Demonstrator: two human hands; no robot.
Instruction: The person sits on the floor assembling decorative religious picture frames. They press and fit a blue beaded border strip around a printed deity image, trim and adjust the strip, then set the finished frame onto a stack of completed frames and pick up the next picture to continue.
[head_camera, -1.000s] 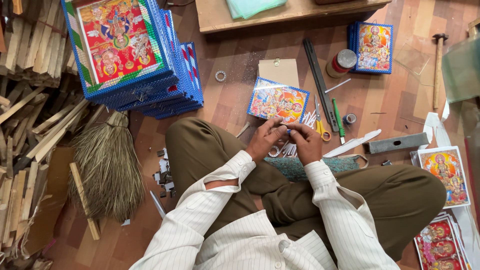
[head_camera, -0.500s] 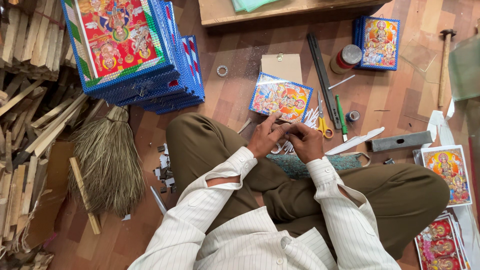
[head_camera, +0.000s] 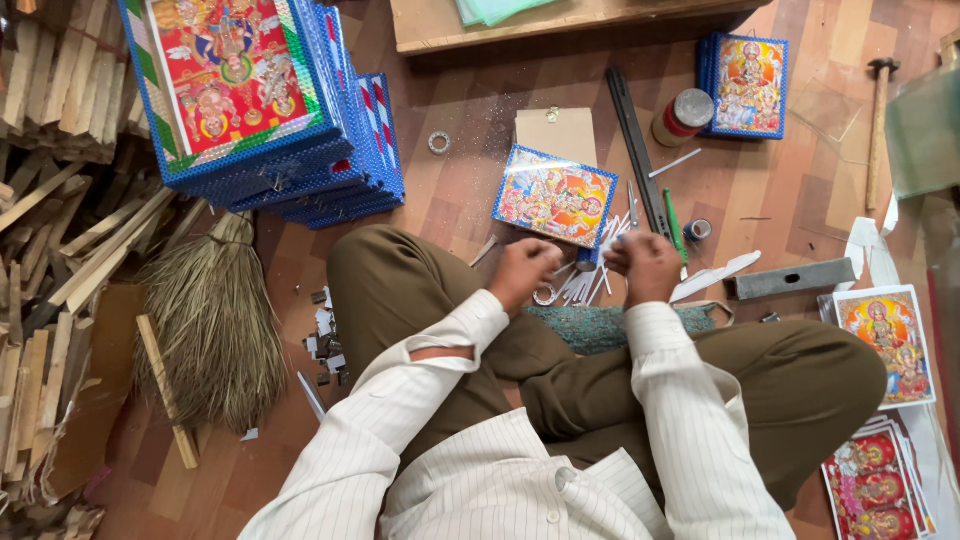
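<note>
On the wooden floor (head_camera: 470, 190), over our crossed legs, our left hand (head_camera: 523, 270) and right hand (head_camera: 648, 266) curl narrow above thin white strips (head_camera: 590, 282). What they pinch we cannot tell. A small framed picture (head_camera: 554, 195) lies just beyond them.

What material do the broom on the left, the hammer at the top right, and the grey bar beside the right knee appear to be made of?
Broom: dry plant fibre, likely grass or straw; thin tan strands fan out, matte.
Hammer: pale wooden handle with visible grain tone, dark head that looks like metal.
Grey bar: probably steel; straight edges, dull grey surface with slight sheen.
</note>
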